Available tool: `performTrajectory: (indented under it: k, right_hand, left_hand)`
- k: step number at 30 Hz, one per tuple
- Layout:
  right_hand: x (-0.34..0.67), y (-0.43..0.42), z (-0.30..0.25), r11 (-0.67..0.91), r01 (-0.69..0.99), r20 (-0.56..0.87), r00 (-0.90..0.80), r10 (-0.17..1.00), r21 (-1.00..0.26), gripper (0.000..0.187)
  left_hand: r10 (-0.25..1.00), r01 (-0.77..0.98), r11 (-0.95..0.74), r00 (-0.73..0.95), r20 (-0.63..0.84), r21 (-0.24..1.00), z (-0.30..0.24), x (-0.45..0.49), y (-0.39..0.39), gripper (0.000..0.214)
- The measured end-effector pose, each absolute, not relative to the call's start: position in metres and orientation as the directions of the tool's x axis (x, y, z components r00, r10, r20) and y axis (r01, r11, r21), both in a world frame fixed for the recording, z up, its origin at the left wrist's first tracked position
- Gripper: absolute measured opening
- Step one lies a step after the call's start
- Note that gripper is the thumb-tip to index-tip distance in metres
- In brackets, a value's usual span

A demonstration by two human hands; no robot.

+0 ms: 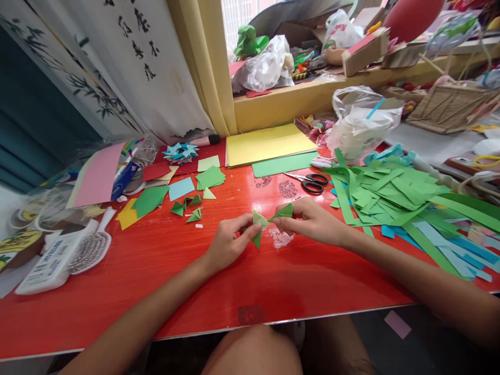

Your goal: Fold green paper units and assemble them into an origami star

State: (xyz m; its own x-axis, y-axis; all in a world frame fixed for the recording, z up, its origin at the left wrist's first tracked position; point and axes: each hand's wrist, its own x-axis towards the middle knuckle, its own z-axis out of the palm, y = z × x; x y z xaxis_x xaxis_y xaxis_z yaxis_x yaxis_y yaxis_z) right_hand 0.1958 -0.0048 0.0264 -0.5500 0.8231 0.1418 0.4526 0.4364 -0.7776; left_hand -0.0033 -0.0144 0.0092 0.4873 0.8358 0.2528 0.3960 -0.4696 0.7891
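Note:
My left hand [237, 237] pinches a light and dark green folded paper piece [258, 221] above the red table. Close by on the right, my right hand [299, 216] grips a darker green folded paper piece [284, 211] between thumb and fingers. The inner tips of the two pieces meet or nearly meet; whether they are joined I cannot tell. Several small green folded triangles [194, 214] lie left of my hands. Behind them is a stack of green paper squares [211, 177], with a light blue paper [181, 188] beside it.
Black-handled scissors [312, 182] lie beyond my right hand. Green paper strips [390, 190] heap up at the right. Yellow sheets [269, 145] and a blue folded paper star [180, 152] sit at the back. A hairbrush [91, 247] rests at the left. The table's front edge [219, 330] runs near my knees.

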Motion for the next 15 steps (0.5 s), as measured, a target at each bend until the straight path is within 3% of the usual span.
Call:
performTrajectory:
  k: [15]
  right_hand:
    - [0.1951,-0.0069,0.0277,0.573,0.463,0.217,-0.618,0.755,-0.676,0.033]
  left_hand:
    - [0.83,0.348,-0.472,0.486,0.274,0.81,0.0071,-0.0032,-0.014,0.019]
